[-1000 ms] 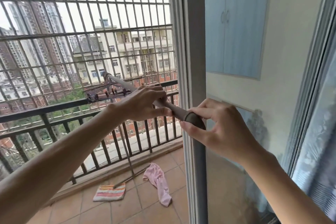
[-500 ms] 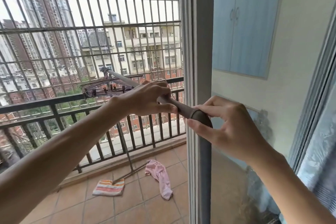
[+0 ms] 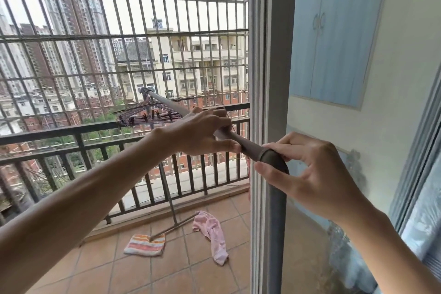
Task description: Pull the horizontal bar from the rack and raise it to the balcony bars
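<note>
Two bare forearms reach forward from the bottom edge toward a grey drying-rack pole (image 3: 248,143) at the centre of the view; the right hand (image 3: 307,172), at about 4 o'clock from centre, has thumb and fingers curled round the dark elbow joint (image 3: 274,162) where the pole bends down into an upright post (image 3: 276,222); the left hand (image 3: 202,131), just beyond at 10 o'clock from the right one, wraps its fingers over the slanting pole with the thumb underneath, gripping it; the two hands sit close together but apart, a short bare stretch of pole between them. Past the left hand the pole runs up toward 10 o'clock to its far end, where a bundle of purple hangers (image 3: 148,116) with clothes pegs rests just beside it. Lower down, at 6 o'clock, a striped cloth (image 3: 144,244) lies on the terracotta floor tiles (image 3: 95,267), with a pink garment (image 3: 214,231) near it to the right. Farther off stands a dark balcony railing (image 3: 71,129), backed by a metal window grille (image 3: 119,31); a door frame (image 3: 262,55) rises at 12 o'clock, and a pale blue cabinet (image 3: 334,31) hangs on the wall at 1 o'clock.
</note>
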A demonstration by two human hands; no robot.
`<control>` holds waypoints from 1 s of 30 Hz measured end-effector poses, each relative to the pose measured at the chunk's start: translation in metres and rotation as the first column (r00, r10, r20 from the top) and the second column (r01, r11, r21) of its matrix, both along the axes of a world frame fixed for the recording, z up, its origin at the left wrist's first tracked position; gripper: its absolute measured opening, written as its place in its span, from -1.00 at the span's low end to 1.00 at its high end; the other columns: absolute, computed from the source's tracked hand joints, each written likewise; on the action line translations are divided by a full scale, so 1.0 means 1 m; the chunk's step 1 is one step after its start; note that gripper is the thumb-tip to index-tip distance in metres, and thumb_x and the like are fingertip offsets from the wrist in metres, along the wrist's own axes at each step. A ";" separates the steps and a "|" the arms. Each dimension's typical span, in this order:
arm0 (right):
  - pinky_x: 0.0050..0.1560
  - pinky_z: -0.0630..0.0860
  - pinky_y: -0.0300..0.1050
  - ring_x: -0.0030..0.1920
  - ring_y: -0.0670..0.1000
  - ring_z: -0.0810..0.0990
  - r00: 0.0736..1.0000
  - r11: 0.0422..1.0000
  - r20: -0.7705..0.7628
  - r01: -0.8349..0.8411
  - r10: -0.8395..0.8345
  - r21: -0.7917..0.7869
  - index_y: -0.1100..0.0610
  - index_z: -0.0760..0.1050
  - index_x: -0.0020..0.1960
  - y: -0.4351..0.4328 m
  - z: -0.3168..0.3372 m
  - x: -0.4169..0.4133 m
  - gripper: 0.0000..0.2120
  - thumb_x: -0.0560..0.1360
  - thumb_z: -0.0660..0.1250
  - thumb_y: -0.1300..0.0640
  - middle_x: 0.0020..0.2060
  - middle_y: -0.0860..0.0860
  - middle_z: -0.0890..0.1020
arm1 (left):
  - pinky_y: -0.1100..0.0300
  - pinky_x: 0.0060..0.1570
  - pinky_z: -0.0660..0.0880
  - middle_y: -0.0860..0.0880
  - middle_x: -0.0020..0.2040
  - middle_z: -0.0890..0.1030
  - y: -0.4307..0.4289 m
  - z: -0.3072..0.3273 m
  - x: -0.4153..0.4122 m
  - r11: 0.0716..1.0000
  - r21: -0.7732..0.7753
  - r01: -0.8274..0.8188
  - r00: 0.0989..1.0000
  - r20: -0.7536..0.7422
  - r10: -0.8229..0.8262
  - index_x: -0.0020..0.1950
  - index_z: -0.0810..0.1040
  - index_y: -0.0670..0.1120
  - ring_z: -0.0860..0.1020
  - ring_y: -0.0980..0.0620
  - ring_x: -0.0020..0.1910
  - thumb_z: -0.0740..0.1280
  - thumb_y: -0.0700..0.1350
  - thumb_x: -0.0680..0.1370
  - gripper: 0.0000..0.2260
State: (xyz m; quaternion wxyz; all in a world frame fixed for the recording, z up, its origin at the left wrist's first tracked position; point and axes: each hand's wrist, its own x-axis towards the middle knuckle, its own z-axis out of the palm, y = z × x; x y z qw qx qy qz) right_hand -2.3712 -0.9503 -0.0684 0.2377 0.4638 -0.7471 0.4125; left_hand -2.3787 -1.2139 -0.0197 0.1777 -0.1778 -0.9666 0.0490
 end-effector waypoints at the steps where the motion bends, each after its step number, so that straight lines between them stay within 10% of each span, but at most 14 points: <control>1: -0.13 0.51 -0.25 -0.16 -0.13 0.62 1.000 1.000 0.001 0.002 -0.002 0.001 0.13 0.69 0.13 0.000 0.000 0.000 -0.52 0.40 0.40 -0.20 -0.19 -0.13 0.65 | 0.03 0.06 0.33 0.11 -0.06 0.46 0.000 -0.001 0.000 1.000 -0.006 0.002 1.000 -0.008 -0.002 0.04 0.54 0.03 0.44 0.14 -0.09 -0.07 0.55 0.37 -0.29; 30: -0.19 0.50 -0.30 -0.17 -0.11 0.61 0.998 0.994 -0.002 -0.065 0.065 -0.084 0.09 0.70 0.06 -0.004 -0.011 -0.020 -0.62 0.43 0.37 -0.16 -0.19 -0.11 0.65 | -0.03 -0.10 0.47 0.01 -0.12 0.48 0.003 -0.005 -0.011 0.974 0.211 0.087 0.996 -0.001 -0.089 -0.05 0.56 -0.11 0.45 0.03 -0.14 0.05 0.53 0.36 -0.26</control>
